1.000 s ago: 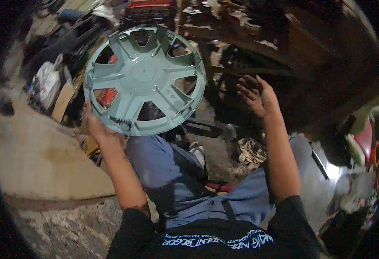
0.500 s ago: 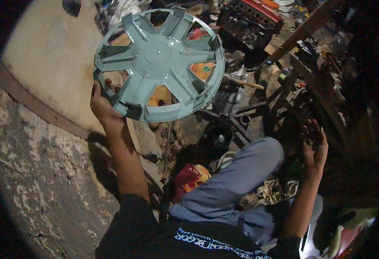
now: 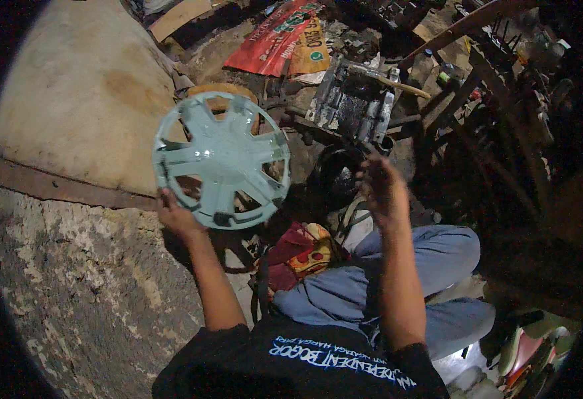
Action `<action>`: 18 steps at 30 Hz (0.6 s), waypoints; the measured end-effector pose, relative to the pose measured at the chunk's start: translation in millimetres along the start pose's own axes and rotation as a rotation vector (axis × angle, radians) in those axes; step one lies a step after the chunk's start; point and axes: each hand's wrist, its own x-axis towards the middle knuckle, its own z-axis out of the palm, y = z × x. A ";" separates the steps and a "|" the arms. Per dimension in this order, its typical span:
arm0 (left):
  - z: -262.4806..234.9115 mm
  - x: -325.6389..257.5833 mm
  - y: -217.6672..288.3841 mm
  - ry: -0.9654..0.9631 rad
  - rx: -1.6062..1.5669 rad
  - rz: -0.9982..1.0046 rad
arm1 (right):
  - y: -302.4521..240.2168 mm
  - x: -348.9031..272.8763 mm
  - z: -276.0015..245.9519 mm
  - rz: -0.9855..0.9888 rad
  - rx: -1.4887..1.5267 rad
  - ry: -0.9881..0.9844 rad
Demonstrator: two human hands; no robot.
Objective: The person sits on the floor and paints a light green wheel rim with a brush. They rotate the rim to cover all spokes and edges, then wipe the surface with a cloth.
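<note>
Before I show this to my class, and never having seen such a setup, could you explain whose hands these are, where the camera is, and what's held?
There is no machine: these are a person's bare hands. The picture comes from the left of two wide fisheye cameras on the head, looking down, so edges bend. The left hand grips the lower-left rim of a pale blue-green, spoked wheel cover. The right hand, slightly blurred, is raised and seems to hold nothing. On the cluttered ground beyond lie a red-and-orange sheet and a dark metal part.
</note>
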 end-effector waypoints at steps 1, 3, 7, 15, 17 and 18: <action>7.7 -13.5 -4.5 -0.033 0.100 0.033 | 21.7 12.5 -6.1 0.098 -0.040 0.074; 15.9 -39.6 -43.3 -0.030 0.203 0.172 | 51.7 12.9 11.8 0.039 -0.283 0.094; 61.9 -97.2 -71.4 -0.075 0.003 0.195 | 117.1 44.6 -13.7 -0.058 -0.972 -0.031; 116.1 -168.2 -27.1 -0.364 -0.313 -0.083 | 111.6 31.4 -0.8 -0.094 -1.673 -0.272; 125.2 -164.5 -40.1 -0.293 -0.250 -0.081 | 110.4 24.2 7.0 -0.159 -1.686 -0.269; 129.4 -164.0 -43.7 -0.257 -0.220 -0.082 | 110.5 19.6 9.4 -0.221 -1.631 -0.268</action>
